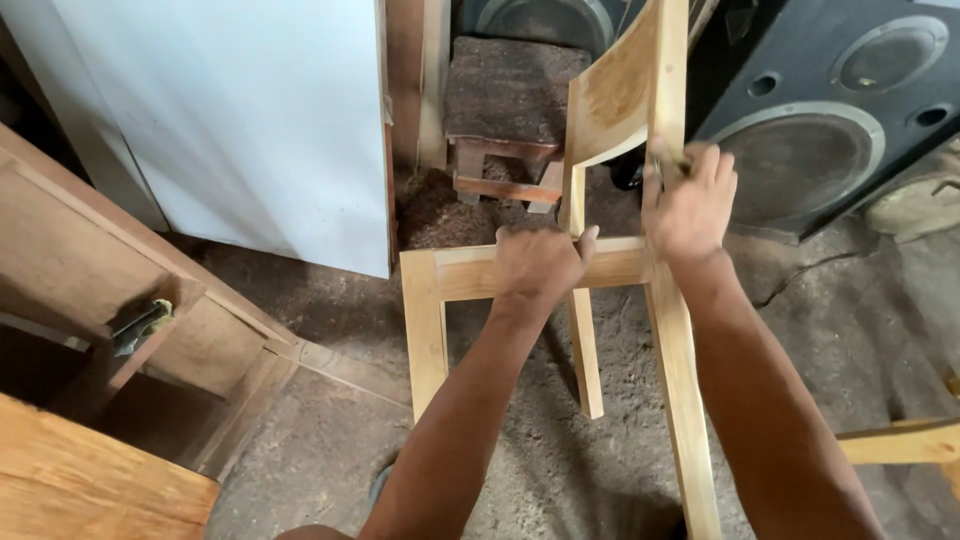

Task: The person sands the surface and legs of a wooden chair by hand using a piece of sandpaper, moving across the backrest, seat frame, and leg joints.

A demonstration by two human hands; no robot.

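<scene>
Chair frame (610,270), bare wood, stands on the dusty floor (830,320) in front of me. My left hand (538,262) clamps the seat rail; my right hand (688,200) is closed on sandpaper against the back post. Speaker (840,110) sits just behind; no containers visible.

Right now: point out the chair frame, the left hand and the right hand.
chair frame (428,330): head view, on the bare front leg at the left.
left hand (540,262): head view, back of the hand, gripping the seat rail.
right hand (688,205): head view, back of the hand, closed on the back upright.
</scene>
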